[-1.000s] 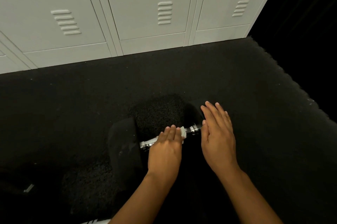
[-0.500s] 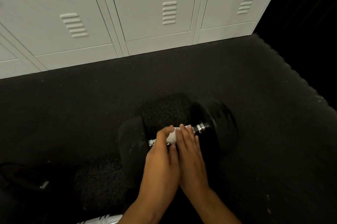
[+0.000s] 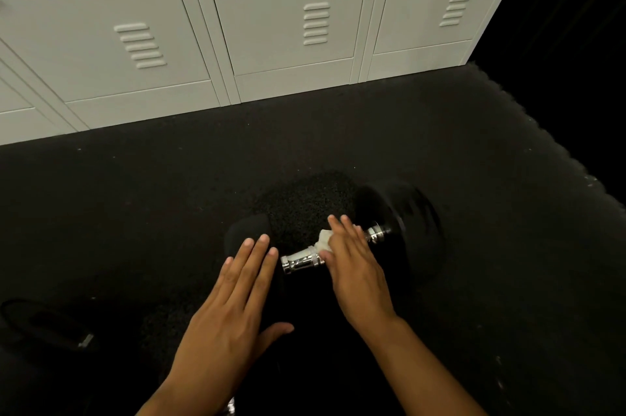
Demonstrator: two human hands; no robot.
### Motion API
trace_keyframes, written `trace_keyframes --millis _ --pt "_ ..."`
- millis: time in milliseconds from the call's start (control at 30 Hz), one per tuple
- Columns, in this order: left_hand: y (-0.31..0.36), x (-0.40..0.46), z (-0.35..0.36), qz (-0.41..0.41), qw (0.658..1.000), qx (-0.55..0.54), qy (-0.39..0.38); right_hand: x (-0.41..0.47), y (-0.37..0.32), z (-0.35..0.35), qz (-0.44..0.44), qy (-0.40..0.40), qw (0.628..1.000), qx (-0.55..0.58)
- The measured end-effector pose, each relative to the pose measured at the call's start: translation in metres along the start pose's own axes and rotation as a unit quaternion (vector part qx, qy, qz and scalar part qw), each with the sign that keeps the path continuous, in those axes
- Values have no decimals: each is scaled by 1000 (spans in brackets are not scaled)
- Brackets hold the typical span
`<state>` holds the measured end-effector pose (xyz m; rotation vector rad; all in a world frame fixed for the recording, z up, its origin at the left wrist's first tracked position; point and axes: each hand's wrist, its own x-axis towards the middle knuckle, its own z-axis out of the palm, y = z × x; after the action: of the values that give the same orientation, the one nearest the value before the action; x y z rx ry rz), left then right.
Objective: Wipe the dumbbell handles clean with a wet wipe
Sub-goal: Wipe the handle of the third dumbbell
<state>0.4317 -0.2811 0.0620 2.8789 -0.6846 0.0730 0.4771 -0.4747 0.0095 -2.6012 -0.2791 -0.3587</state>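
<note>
A black dumbbell (image 3: 399, 229) lies on the dark rubber floor (image 3: 169, 198), near the floor's middle and well short of the grey lockers (image 3: 288, 25) along its far edge. Its chrome handle (image 3: 301, 259) runs from the near-left head up to the far-right head, which looks blurred. The right hand (image 3: 355, 266) lies over the middle of the handle with its fingers (image 3: 338, 229) nearly straight and close together, pressing a white wet wipe (image 3: 325, 241) against the bar; part of the wipe shows at the fingers' left side. The left hand (image 3: 233, 300) is flat and spread, holding nothing, over the left head of the dumbbell; whether it touches the head cannot be told.
</note>
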Motion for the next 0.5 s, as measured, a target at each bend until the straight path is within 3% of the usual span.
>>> trace_keyframes --millis 167,500 --pt "1 0 0 -5 1000 -7 7 -23 15 -1 -85 13 996 20" --pt "3 0 1 -11 999 -37 19 -30 19 -2 -62 58 996 -21"
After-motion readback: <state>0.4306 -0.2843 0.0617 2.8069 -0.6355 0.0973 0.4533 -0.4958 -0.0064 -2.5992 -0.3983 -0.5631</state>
